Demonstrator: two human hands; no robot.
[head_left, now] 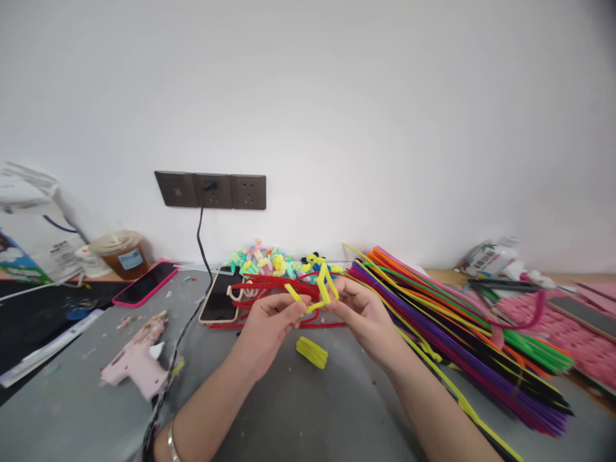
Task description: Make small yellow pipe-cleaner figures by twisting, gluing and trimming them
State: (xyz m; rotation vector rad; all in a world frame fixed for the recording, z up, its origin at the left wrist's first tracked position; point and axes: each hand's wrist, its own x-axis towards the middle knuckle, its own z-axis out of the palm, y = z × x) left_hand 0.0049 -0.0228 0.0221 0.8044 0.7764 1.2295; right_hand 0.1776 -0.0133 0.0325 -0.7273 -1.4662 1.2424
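Pinching a bent yellow stem (316,307) between thumbs and fingers, the left hand (272,324) and right hand (363,317) held it raised over the grey mat (308,417), near a folded yellow bundle (312,352). Red stems (276,282) edged the space behind; the colourful stem pile (447,321) bounded it on the right, close to the right forearm (433,398), a black cable (193,313) on the left.

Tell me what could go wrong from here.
The bent yellow pipe cleaner, held by the left hand and right hand, could lose its shape if they pull unevenly. The black cord, running close to the left forearm, might get snagged and tugged from the wall socket. The folded yellow bundle, lying loose below the hands, could get knocked aside.
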